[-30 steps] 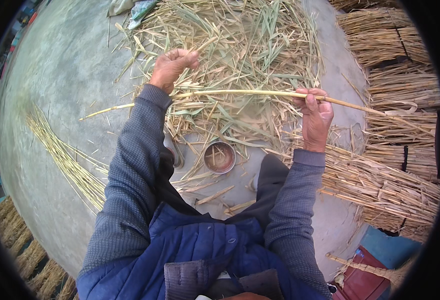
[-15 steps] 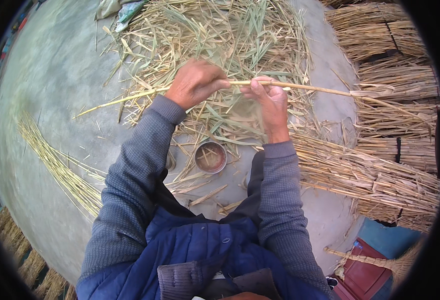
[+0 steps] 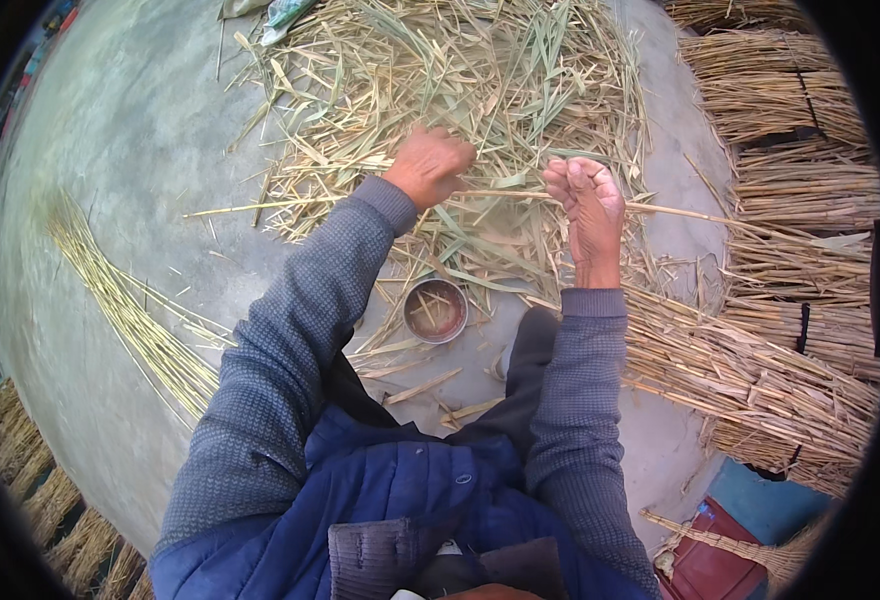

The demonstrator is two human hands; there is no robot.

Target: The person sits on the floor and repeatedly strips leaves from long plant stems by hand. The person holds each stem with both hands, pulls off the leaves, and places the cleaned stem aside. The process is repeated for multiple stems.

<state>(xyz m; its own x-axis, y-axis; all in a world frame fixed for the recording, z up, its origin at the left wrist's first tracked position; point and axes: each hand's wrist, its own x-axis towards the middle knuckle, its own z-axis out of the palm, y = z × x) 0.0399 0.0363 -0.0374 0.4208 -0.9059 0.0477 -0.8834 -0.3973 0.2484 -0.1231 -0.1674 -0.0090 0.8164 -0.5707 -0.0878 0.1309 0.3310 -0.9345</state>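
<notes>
A long pale reed stalk [image 3: 505,194] lies crosswise in front of me, above the litter of leaves. My left hand [image 3: 428,167] is closed round it, knuckles up, and its fingertips are hidden. Farther right, my right hand [image 3: 590,200] is turned palm toward me with its fingers curled and thumb pressed to them. The stalk passes behind this hand. What the pinched fingers hold, if anything, cannot be made out; a thin green strip shows just above them.
Dry leaves and stem scraps [image 3: 380,90] are heaped ahead. A small metal bowl [image 3: 435,310] with bits of stalk stands before my feet. Thin peeled stalks [image 3: 140,320] lie at left. A loose reed bundle [image 3: 750,360] and tied bundles [image 3: 810,185] line the right.
Both hands have moved right in the picture and farther apart. My right hand has turned its palm up, and its fingers have left the stalk's front. The view has shifted a little.
</notes>
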